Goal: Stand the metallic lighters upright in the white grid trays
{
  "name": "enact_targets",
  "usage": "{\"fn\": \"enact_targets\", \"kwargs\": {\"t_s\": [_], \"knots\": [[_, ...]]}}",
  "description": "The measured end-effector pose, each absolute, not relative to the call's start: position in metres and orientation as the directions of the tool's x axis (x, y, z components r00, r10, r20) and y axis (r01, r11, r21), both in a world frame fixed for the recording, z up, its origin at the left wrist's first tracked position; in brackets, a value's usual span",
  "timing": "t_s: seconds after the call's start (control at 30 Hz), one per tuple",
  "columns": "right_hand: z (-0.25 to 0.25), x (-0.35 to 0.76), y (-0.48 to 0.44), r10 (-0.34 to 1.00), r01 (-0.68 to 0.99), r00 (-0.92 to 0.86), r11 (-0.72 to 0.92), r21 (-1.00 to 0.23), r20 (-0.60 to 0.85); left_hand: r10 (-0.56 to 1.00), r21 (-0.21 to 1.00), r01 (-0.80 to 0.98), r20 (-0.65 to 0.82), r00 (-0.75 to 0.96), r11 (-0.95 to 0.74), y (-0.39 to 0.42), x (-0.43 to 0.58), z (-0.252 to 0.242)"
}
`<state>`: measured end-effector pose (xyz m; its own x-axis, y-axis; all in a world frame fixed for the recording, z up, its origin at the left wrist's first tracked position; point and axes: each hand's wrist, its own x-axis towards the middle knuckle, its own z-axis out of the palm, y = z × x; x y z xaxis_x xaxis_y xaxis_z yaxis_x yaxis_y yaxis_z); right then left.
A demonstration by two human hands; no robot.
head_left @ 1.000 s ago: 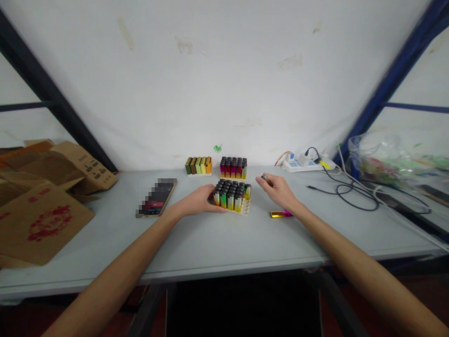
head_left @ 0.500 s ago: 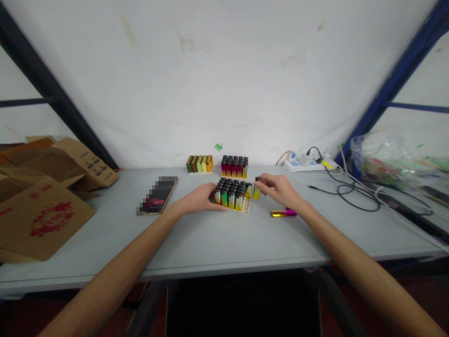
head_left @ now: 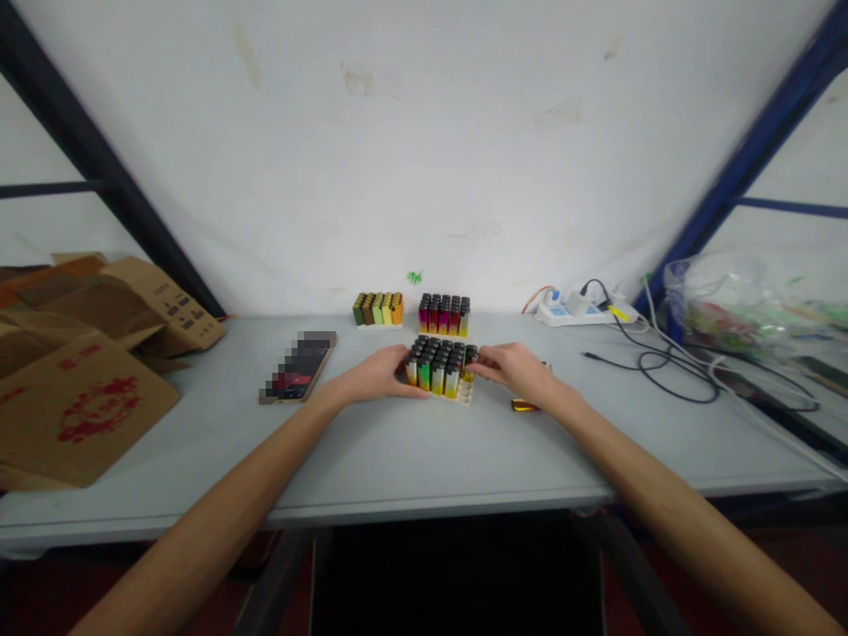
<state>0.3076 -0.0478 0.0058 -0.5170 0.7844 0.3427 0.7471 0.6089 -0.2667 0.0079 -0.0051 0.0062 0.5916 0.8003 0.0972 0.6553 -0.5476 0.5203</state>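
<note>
Lighters with black tops (head_left: 436, 364) stand upright in rows in a pale tray (head_left: 465, 397) near the middle of the table. My left hand (head_left: 376, 374) grips the left side of this tray, thumb along its front and fingers behind. At its right end, my right hand (head_left: 513, 367) pinches a yellow lighter (head_left: 468, 375) over the rightmost column, where front slots show bare. My fingers hide most of that lighter, so whether it is fully seated I cannot tell. Under my right wrist, a shiny gold lighter (head_left: 523, 405) lies on the table, partly covered.
Behind stand a block of green, yellow and orange lighters (head_left: 377, 309) and a block of purple-red ones (head_left: 443, 314). A phone (head_left: 299, 367) lies left, beyond it cardboard boxes (head_left: 86, 397). A power strip (head_left: 573, 311), cables (head_left: 662, 375) and plastic bags (head_left: 735, 300) occupy the right.
My right hand has moved left with the yellow lighter, from beside the tray to its right column. My left hand has stayed on the tray.
</note>
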Motion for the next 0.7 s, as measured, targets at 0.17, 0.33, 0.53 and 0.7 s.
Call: {"fn": "enact_targets", "kwargs": {"t_s": [0.17,0.33,0.53,0.7], "knots": [[0.018,0.314,-0.050,0.814,0.759,-0.500,0.577,-0.302,0.297,0.785,0.533,0.629,0.116,0.608,-0.566,-0.003,0.007,0.004],[0.039,0.360,-0.046,0.868,0.847,-0.392,0.470,-0.248,0.304,0.796,0.513,0.655,0.101,0.597,-0.556,-0.005,0.007,0.006],[0.037,0.409,-0.037,0.997,0.993,-0.034,0.041,-0.114,0.063,0.805,0.482,0.686,0.074,0.588,-0.545,-0.007,0.009,0.010],[0.028,0.410,-0.038,0.971,0.989,0.014,-0.049,-0.141,-0.239,0.806,0.471,0.692,0.069,0.588,-0.546,-0.007,0.009,0.010]]}}
